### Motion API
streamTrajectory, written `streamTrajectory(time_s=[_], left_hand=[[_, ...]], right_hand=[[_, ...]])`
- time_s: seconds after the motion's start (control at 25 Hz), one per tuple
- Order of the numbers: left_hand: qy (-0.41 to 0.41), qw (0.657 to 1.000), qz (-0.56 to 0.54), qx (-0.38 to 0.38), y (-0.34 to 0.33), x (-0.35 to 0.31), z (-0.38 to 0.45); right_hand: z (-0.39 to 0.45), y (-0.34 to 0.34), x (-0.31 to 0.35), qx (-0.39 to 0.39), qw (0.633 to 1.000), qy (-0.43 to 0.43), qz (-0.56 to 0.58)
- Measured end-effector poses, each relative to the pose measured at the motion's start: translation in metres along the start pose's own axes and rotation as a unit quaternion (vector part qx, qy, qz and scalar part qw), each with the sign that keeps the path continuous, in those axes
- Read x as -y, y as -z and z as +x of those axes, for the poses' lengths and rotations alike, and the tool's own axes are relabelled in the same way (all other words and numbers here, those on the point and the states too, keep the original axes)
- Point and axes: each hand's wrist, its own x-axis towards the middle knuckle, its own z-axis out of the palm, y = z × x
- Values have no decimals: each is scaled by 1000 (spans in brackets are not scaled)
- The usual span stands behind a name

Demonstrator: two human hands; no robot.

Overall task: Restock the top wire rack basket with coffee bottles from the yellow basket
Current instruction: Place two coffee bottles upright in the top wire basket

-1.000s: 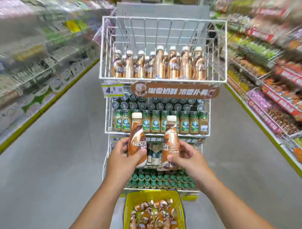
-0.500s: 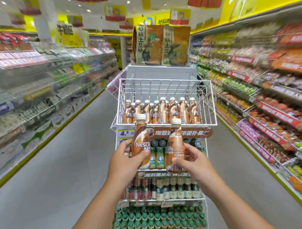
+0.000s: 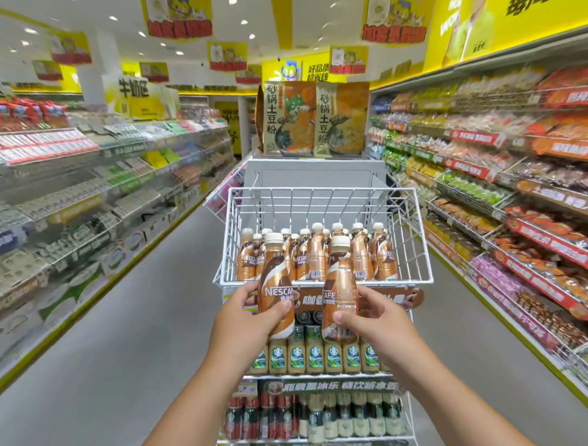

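Observation:
My left hand (image 3: 246,316) grips a brown Nescafe coffee bottle (image 3: 276,282) upright by its lower body. My right hand (image 3: 374,317) holds a second coffee bottle (image 3: 340,288) upright beside it. Both bottles stand in front of the front rim of the white top wire basket (image 3: 416,223), their caps level with it. Inside that basket several matching coffee bottles (image 3: 318,257) stand in rows toward the front; the back part is bare wire. The yellow basket is out of view.
Lower rack tiers carry green-label bottles (image 3: 314,357) and dark bottles (image 3: 312,420). Two snack bags (image 3: 314,118) stand on top of the rack's grey panel. Stocked store shelves (image 3: 520,204) line the right aisle and more shelves (image 3: 70,181) the left, with grey floor between.
My view has tilted upward, so the yellow basket dropped out of sight. Both hands have lifted their bottles from the lower tiers up to the top basket's front rim.

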Motion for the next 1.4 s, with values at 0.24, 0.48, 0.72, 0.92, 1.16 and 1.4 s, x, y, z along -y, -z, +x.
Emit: streamTrajectory(time_s=[0.24, 0.48, 0.72, 0.92, 1.16, 1.4], left_hand=[[6, 998, 33, -50, -37, -2, 30], [13, 995, 66, -79, -46, 1, 73], [13, 995, 83, -56, -40, 14, 133], [15, 996, 89, -27, -39, 33, 179], [33, 992, 119, 9, -47, 58, 216], [50, 983, 176, 24, -49, 69, 233]], right_hand=[[52, 36, -3, 40, 999, 4, -31], [92, 44, -4, 43, 998, -5, -37], [132, 7, -7, 12, 998, 2, -56], [170, -35, -18, -34, 995, -18, -96], [199, -61, -29, -75, 977, -24, -200], [207, -78, -37, -118, 943, -50, -309]])
